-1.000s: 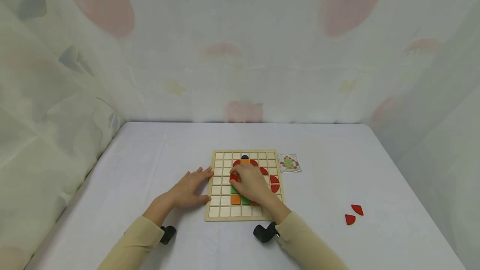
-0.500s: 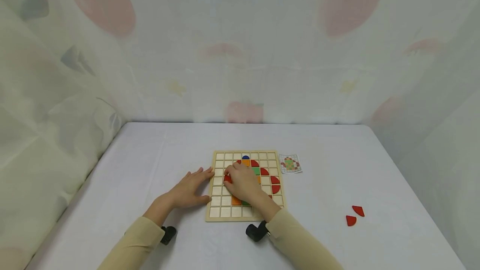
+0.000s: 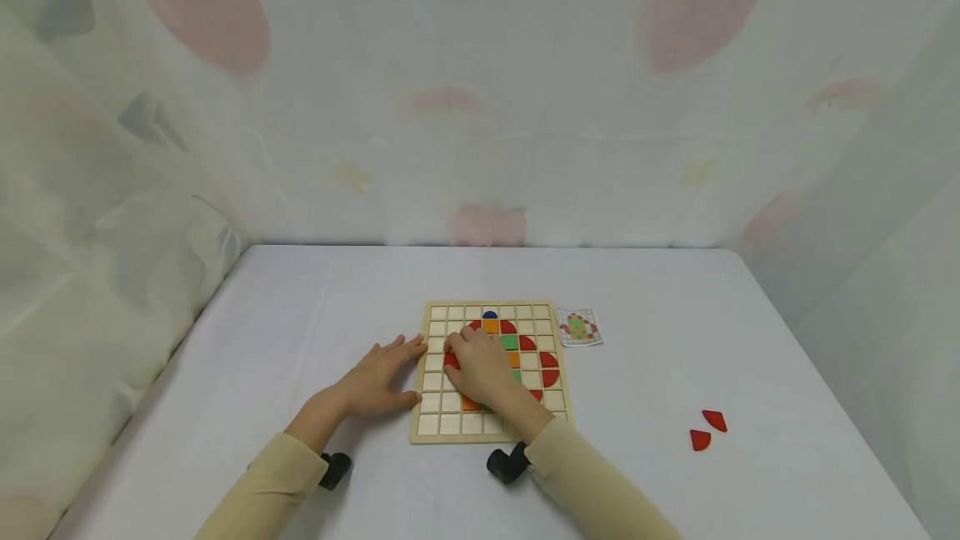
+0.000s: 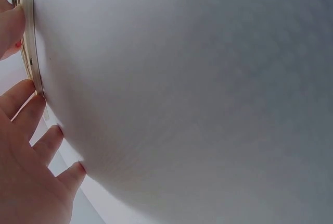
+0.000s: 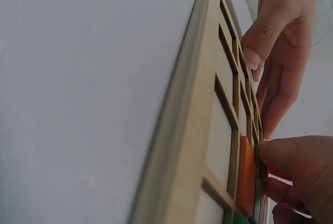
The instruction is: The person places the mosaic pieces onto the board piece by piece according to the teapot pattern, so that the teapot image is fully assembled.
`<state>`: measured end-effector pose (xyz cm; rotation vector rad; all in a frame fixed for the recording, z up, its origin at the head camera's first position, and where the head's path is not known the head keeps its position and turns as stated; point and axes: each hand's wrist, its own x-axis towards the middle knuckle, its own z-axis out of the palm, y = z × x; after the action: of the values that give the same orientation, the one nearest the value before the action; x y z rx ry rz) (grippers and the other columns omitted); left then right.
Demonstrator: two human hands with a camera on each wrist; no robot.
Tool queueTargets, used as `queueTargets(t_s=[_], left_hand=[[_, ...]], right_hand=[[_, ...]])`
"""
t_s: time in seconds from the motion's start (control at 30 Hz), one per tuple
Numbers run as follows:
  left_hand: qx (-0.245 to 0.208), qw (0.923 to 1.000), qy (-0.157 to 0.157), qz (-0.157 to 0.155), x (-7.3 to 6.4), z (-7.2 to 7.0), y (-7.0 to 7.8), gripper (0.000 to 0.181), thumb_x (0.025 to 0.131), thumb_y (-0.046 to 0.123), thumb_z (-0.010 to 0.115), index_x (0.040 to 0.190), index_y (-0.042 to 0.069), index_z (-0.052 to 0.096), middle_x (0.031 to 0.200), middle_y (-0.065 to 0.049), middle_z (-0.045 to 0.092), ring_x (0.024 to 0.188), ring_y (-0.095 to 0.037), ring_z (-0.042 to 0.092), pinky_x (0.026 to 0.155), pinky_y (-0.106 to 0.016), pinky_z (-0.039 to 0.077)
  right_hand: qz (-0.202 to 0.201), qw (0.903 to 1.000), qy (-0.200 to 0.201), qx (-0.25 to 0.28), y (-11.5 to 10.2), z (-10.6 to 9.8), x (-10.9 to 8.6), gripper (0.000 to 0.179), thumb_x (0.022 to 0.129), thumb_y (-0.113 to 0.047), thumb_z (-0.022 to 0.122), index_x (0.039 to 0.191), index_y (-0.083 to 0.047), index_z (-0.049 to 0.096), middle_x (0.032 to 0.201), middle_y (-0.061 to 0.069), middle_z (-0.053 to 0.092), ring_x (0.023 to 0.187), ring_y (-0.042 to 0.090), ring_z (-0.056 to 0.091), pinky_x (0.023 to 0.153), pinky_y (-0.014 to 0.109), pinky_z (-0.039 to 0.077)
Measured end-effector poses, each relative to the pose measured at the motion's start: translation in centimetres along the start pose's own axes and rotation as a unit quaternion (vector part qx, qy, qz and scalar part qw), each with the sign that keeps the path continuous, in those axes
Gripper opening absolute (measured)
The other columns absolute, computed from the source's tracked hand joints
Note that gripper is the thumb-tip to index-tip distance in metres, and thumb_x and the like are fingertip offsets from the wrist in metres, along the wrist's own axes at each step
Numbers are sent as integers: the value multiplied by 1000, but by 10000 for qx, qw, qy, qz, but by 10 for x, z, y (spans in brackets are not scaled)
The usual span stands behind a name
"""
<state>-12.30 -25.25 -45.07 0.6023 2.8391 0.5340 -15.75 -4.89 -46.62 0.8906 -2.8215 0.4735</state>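
Note:
A wooden grid board lies on the table, with red, orange, green and blue pieces in some of its square cells. With thumb and fingers, my right hand pinches a red quarter-circle piece over a cell in the board's left half, and covers several pieces around it. The right wrist view shows that thumb and the fingers close to the board, beyond an orange square. Along the board's left edge rests my left hand, fingers spread and fairly straight, its thumb and fingertips touching the frame.
To the right of the board's top corner lies a small printed pattern card. Two loose red quarter-circle pieces, one above the other, lie farther right on the white-covered table. Patterned cloth stands around the table's back and sides.
My right hand has moved left across the board with the red piece, from beside the middle columns to a cell nearer the left edge. The left hand has stayed at the frame.

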Motion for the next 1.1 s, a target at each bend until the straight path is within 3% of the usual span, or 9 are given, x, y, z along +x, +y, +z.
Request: queueTargets(t_s=[0.27,0.67,0.9,1.1], left_hand=[[32,10000,8,34,1,0,1,72,79,33,69,140,9,38,150,-6,30,137,-36,24,105,-63,18],[-36,9999,99,127,2,-1,0,73,79,31,70,140,8,38,149,-8,30,136,-38,24,104,-65,17],[-30,9998,132,138,0,-1,0,72,78,31,70,139,8,39,149,-8,31,135,-38,26,104,-64,19],[-21,9999,105,112,-1,-1,1,73,78,31,70,140,7,39,149,-8,31,136,-38,26,104,-64,18]], right_hand=[[-126,9996,249,33,2,2,-1,22,81,-30,67,96,-17,60,88,-1,57,81,18,54,70,34,44],[-97,9997,90,216,5,-6,-1,19,84,-31,64,100,-19,63,90,-2,58,82,15,55,74,33,46],[-154,9957,468,782,13,-24,-12,18,84,-27,66,100,-18,65,92,-3,59,83,12,55,72,28,47],[-254,9922,833,892,28,-38,-24,17,82,-21,67,98,-18,65,88,-3,60,81,12,55,67,26,46]])
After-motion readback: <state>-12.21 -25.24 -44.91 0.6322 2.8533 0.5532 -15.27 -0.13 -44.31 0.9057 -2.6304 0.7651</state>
